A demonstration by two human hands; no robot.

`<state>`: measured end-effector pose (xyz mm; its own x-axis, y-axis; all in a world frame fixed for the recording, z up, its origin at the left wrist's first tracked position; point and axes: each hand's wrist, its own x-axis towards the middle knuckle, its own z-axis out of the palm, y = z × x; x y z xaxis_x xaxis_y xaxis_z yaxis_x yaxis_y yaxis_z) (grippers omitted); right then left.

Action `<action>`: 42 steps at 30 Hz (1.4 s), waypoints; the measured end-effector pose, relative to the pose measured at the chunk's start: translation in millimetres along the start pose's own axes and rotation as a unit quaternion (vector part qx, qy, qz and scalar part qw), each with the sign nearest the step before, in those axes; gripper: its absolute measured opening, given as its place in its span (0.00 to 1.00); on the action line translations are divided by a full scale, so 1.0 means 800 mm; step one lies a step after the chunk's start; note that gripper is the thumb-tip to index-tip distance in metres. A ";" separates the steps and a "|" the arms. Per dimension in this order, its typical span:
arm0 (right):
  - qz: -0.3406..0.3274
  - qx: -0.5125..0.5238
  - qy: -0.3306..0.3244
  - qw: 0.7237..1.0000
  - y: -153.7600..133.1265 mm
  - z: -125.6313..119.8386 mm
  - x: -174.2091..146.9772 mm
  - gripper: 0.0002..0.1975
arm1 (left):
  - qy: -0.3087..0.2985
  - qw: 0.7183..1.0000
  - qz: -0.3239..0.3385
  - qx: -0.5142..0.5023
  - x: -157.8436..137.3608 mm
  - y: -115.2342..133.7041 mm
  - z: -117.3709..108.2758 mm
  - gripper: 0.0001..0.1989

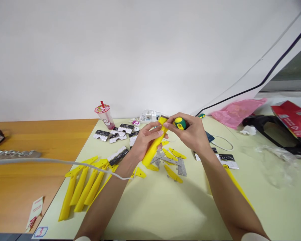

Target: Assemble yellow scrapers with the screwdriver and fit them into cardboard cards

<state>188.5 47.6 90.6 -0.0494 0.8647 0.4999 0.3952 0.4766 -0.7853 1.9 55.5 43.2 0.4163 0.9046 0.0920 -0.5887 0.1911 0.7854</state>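
My left hand [148, 138] is closed around a yellow scraper handle [152, 151], which tilts up to the right above the table. A small greyish metal piece shows at its upper end. Tucked in my right hand [192, 132] is a screwdriver [180, 123] with a yellow and green grip; its shaft is hidden. The thumb and fingertips of that hand touch the upper end of the yellow handle. Below lie several flat yellow plates [173, 174] and grey metal plates [182, 166] with small screws.
Several yellow handles [86, 190] lie in a row at left. Black-and-white card packets [101, 135] lie near a drink cup [105, 117]. A white cable [52, 161] crosses at left. At right are a pink bag [237, 112], clear plastic [276, 167] and a black frame [266, 130].
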 end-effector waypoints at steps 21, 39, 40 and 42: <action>0.004 -0.044 -0.192 0.980 0.023 0.022 -0.002 0.12 | 0.119 0.973 -0.094 -0.175 -0.057 -0.050 -0.035 0.22; 0.233 -0.206 -0.415 0.855 0.101 -0.017 -0.158 0.12 | 0.172 0.952 0.003 -0.255 -0.080 -0.045 -0.084 0.13; 0.236 -0.203 -0.415 0.855 0.102 -0.015 -0.163 0.11 | 0.169 0.952 0.003 -0.257 -0.080 -0.045 -0.085 0.13; 0.231 -0.202 -0.413 0.858 0.102 -0.012 -0.169 0.09 | 0.169 0.953 0.004 -0.253 -0.080 -0.045 -0.086 0.14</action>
<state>236.3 -31.9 -37.2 -0.3686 0.8436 -0.3904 0.8243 0.1026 -0.5567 -51.1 16.6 -33.0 0.2149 0.9613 -0.1725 -0.8851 0.2664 0.3817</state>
